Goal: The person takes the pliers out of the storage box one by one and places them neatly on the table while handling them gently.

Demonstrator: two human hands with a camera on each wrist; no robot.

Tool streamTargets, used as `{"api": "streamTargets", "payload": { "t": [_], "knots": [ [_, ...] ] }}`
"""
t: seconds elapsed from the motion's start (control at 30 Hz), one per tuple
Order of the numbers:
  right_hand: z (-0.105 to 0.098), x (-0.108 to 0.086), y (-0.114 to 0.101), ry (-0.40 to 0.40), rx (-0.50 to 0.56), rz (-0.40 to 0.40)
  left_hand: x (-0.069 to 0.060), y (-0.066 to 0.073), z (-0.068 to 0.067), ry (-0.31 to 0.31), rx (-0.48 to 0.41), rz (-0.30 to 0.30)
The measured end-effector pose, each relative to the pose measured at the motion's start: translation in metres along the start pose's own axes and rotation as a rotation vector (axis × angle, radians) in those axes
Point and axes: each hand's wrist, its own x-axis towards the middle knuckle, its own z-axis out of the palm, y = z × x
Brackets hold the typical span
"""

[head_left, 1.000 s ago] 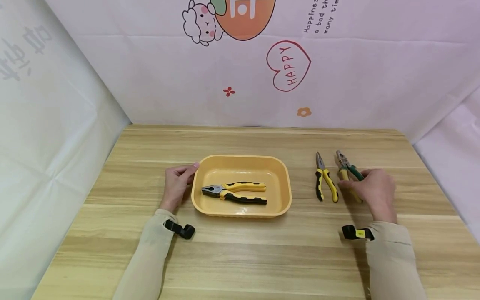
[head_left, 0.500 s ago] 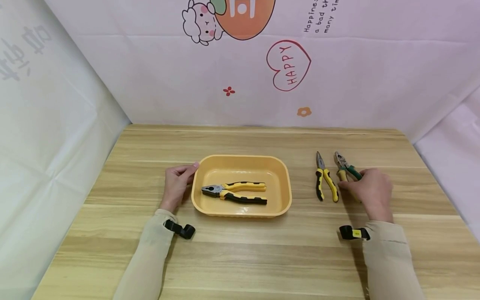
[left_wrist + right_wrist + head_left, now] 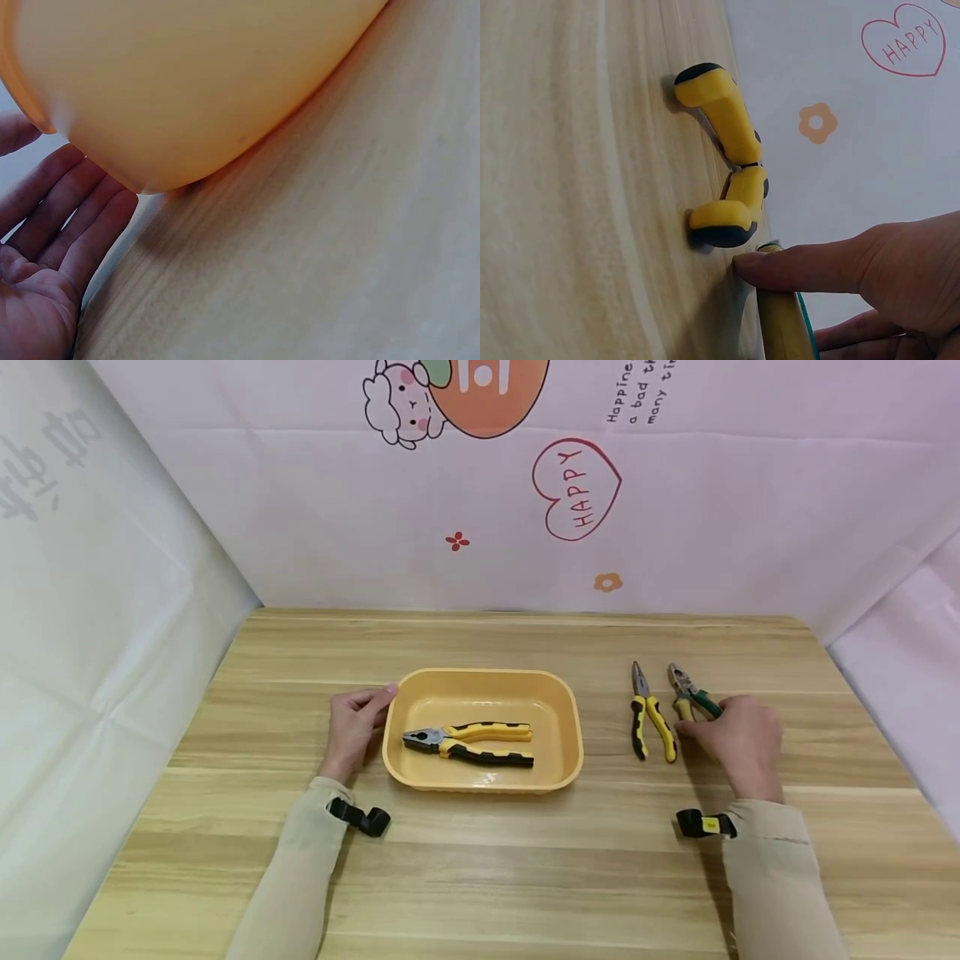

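Note:
In the head view, my left hand (image 3: 352, 731) rests at the left end of a yellow plastic basin (image 3: 480, 791), its thumb at the rim. In the left wrist view, the extended fingers (image 3: 94, 232) touch the basin's outer wall. Combination pliers (image 3: 468, 745) with yellow and black handles lie in the basin. At right, my right hand (image 3: 742, 739) grips worn pliers (image 3: 681, 681) with green and tan handles. In the right wrist view, the thumb (image 3: 802, 268) presses the tan handle (image 3: 780, 322); the fingers are partly hidden behind. Long-nose pliers (image 3: 651, 718) lie just left of that hand.
Everything stands on a wood-grain table (image 3: 525, 885). A white printed cloth (image 3: 337, 527) hangs along its back edge, and another white sheet (image 3: 97, 693) borders the left side. Bare tabletop lies between the basin and the long-nose pliers.
My right hand has shifted slightly left, and the green-and-tan pliers have moved a little left with it. The left hand and basin stay put.

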Motion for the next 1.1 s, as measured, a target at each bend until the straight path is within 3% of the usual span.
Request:
{"api": "streamTargets", "payload": {
  "t": [1.1],
  "knots": [
    [-0.0014, -0.0031, -0.0049, -0.026, -0.011, 0.026, 0.0003, 0.0003, -0.0005, -0.003, 0.023, -0.01]
  ]
}}
